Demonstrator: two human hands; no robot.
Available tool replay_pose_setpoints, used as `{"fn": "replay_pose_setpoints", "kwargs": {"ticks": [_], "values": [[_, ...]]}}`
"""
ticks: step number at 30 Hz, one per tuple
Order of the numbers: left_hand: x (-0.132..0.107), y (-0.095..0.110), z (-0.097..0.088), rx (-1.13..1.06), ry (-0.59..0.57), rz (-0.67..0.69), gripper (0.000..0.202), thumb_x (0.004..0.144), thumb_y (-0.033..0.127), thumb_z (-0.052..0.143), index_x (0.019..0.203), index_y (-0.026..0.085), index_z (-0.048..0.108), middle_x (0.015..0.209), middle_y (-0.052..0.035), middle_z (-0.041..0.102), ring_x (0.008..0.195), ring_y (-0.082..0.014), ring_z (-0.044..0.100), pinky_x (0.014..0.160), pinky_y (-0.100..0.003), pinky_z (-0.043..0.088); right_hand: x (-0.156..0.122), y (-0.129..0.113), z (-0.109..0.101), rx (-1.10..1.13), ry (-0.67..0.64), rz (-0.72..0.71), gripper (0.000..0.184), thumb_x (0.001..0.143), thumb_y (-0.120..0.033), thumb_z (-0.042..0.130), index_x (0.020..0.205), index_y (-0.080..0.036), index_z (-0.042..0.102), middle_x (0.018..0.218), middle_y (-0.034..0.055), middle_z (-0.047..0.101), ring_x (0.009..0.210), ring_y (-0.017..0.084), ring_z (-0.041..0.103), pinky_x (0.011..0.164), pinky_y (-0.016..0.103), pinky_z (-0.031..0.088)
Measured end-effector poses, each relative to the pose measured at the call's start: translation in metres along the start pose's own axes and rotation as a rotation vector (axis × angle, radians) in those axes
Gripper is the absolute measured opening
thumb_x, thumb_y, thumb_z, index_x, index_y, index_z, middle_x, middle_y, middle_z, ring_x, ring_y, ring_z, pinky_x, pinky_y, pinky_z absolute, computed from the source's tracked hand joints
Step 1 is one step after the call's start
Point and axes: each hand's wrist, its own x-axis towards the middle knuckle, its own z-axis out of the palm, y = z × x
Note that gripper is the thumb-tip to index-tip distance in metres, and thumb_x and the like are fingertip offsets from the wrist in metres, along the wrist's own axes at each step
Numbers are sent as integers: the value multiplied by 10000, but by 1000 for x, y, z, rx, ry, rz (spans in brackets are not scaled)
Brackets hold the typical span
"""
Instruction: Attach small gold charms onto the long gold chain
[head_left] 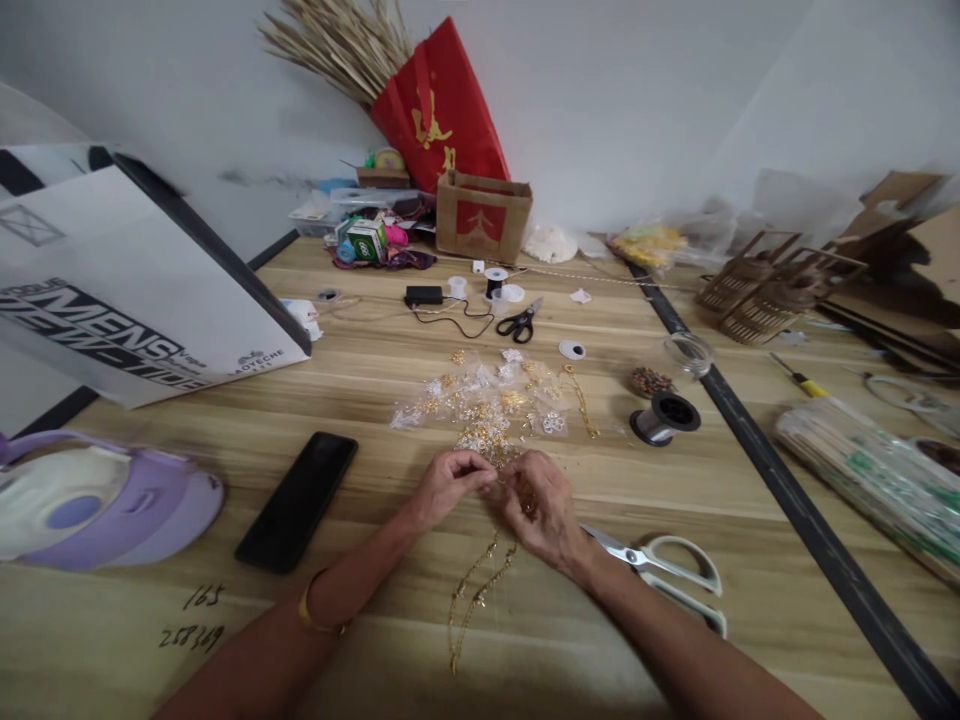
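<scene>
Over the middle of the table, my left hand (pixel 452 486) is closed in a pinch, its fingertips close to those of my right hand; what they hold is too small to make out. My right hand (pixel 545 508) is closed on a thin gold chain (pixel 477 596), part of which shows under its fingers while a loop hangs down onto the wood. Just beyond both hands lies a pile of small gold and silver jewelry findings (pixel 487 428), with small clear bags (pixel 480 380) around it. White-handled scissors (pixel 664 570) rest beside my right forearm.
To the left are a black phone (pixel 297 502), a purple visor (pixel 150 505) and a large white box (pixel 142 290). A wire spool (pixel 666 417), a short gold chain (pixel 581 403) and black scissors (pixel 520 321) lie beyond my hands. Wrapped sticks (pixel 870 480) are far right.
</scene>
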Motion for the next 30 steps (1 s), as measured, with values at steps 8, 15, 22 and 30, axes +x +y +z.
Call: {"fn": "replay_pose_setpoints", "kwargs": {"ticks": [8, 15, 22, 30], "values": [[0, 0, 0, 18, 8, 9, 247, 653, 342, 742, 641, 111, 657, 587, -15, 615, 578, -120, 539, 599, -233, 428, 0, -2, 0, -50, 4, -31, 151, 814, -236, 582, 941, -203, 506, 829, 47, 572, 798, 199, 527, 805, 408, 415], [-1, 1, 0, 10, -12, 11, 241, 665, 336, 724, 646, 109, 645, 587, -9, 602, 588, -119, 531, 602, -234, 422, 0, 2, 1, -11, 5, -41, 29, 865, -184, 548, 861, -210, 537, 751, 6, 604, 721, 159, 538, 854, 393, 412], [-1, 0, -1, -4, 5, 19, 219, 680, 312, 708, 645, 105, 645, 593, -7, 599, 591, -114, 530, 604, -230, 418, 0, 2, 2, -104, -18, 8, 51, 856, -241, 566, 814, -217, 551, 660, -21, 576, 661, 148, 533, 911, 416, 376], [1, -2, -1, 0, 9, 18, 203, 674, 299, 716, 654, 109, 646, 606, -3, 606, 597, -115, 537, 603, -227, 425, 1, 1, 1, -201, 40, -6, 201, 786, -330, 644, 884, -200, 527, 817, 29, 594, 814, 192, 554, 920, 435, 361]]}}
